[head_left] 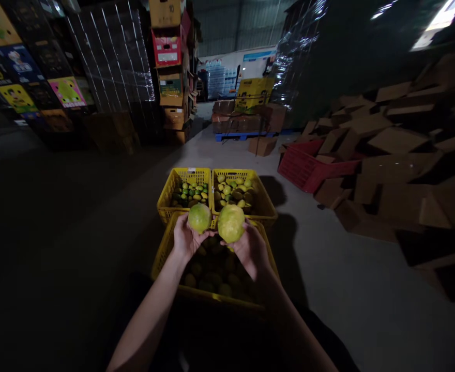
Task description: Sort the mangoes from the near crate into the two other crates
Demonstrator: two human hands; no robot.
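My left hand (184, 238) is closed on a smaller green citrus fruit (199, 218). In my right hand (251, 247) is a larger, bumpy yellow-green citrus fruit (231, 223). Both fruits are held up side by side, a little apart, above the near yellow crate (161, 258), whose fruit lies in shadow. Beyond it stand two more yellow plastic crates. The far left crate (166, 194) holds small green and yellow fruits, and the far right crate (264, 199) holds mostly yellowish ones.
A heap of flattened and broken cardboard boxes (398, 139) lies on the right, with a red crate (301, 168) at its edge. Stacked cartons (171, 88) stand at the back left. A blue pallet (246, 136) bears boxes, including a yellow carton (254, 93). The surroundings are dim.
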